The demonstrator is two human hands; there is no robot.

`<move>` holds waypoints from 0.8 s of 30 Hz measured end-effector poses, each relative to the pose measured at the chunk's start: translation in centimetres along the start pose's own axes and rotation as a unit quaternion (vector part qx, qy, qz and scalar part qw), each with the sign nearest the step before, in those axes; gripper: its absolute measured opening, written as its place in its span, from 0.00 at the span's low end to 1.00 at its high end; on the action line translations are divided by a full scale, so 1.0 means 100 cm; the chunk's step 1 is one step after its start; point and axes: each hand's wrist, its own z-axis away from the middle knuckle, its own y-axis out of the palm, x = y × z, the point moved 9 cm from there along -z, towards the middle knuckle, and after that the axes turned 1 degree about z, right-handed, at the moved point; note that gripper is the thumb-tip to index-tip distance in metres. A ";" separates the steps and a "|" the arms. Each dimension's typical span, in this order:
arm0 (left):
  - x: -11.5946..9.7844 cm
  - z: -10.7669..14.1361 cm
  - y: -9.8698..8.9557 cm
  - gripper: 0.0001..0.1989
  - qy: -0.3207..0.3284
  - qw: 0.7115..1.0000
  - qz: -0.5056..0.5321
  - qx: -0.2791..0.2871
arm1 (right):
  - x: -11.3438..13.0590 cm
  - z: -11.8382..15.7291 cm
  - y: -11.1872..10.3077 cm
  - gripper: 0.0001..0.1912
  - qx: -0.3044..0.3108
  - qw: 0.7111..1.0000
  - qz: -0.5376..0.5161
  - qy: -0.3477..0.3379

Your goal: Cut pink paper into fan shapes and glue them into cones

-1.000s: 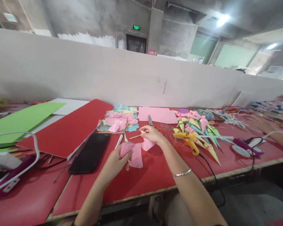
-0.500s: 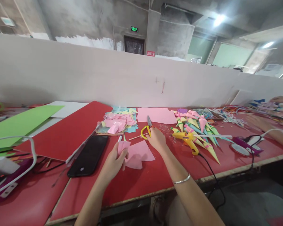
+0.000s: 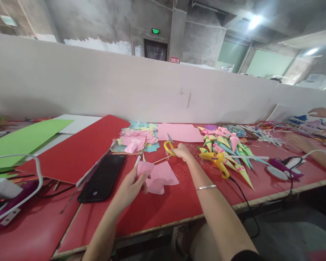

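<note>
My left hand (image 3: pixel 133 183) pinches a small piece of pink paper (image 3: pixel 145 167) between thumb and fingers. A white stick-like end (image 3: pixel 137 160) shows just behind that hand; whether it is held I cannot tell. Under and beside the hand, more pink paper pieces (image 3: pixel 163 175) lie flat on the red table. My right hand (image 3: pixel 181 152) has its fingers on the yellow handles of a pair of scissors (image 3: pixel 169 148), whose blades point away from me. A thin wooden stick (image 3: pixel 161 159) lies just below the scissors.
Beyond are a pile of cut paper (image 3: pixel 137 139) and a pink sheet (image 3: pixel 179 132). To the right lie a yellow glue gun (image 3: pixel 214 158) and several paper cones (image 3: pixel 243 172); a black phone (image 3: pixel 101 177) and red board (image 3: pixel 78 148) are left. Another person's arm (image 3: pixel 312 148) reaches in at right.
My right hand and the scissors have moved slightly away from me, and the scissors have turned a little. The left hand still holds the pink paper, now tilted slightly differently.
</note>
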 end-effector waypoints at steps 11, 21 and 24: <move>-0.009 0.003 -0.004 0.17 0.012 0.998 0.051 0.033 | 0.027 0.080 -0.031 0.14 0.006 0.922 -0.380 -0.075; -0.064 -0.003 -0.024 0.17 0.064 0.997 0.029 0.007 | 0.034 0.124 -0.024 0.19 0.064 0.890 -0.409 -0.193; -0.073 -0.007 -0.035 0.18 0.086 0.996 0.005 -0.018 | 0.039 0.134 -0.027 0.19 0.054 0.899 -0.368 -0.232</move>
